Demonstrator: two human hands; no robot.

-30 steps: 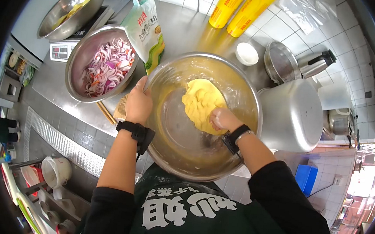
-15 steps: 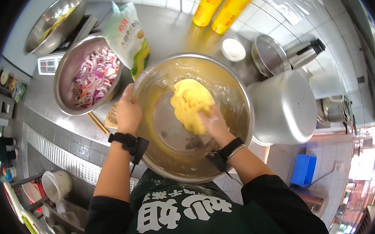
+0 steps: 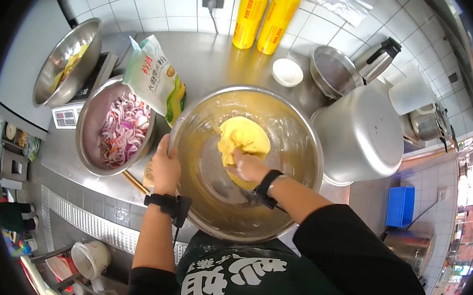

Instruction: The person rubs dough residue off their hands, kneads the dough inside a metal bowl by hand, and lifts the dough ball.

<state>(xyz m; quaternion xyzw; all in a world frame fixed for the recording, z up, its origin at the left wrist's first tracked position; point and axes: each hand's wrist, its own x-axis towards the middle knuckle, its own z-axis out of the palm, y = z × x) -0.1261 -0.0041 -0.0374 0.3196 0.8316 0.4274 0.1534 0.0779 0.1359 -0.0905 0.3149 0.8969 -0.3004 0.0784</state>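
A large steel mixing bowl (image 3: 292, 206) sits in front of me at the counter's front edge, its inside smeared with yellow residue. In it lies a lump of yellow dough (image 3: 245, 134) with dents in its top. My right hand (image 3: 250, 167) is down in the bowl, its fingers curled and pressed into the near side of the dough; the fingertips are partly hidden. My left hand (image 3: 166, 169) grips the bowl's left rim, thumb over the edge.
Left of the bowl stand a printed flour bag (image 3: 154, 79), a bowl of sliced onions (image 3: 122, 128) and a tilted steel bowl (image 3: 92, 47). Behind are a white dish (image 3: 288, 72) and yellow film rolls (image 3: 251, 19). A big aluminium pot (image 3: 358, 134) stands close on the right.
My right hand has moved left over the dough, and the lump has changed shape. My left hand stays at the bowl's rim. The camera view has shifted, so everything sits lower.
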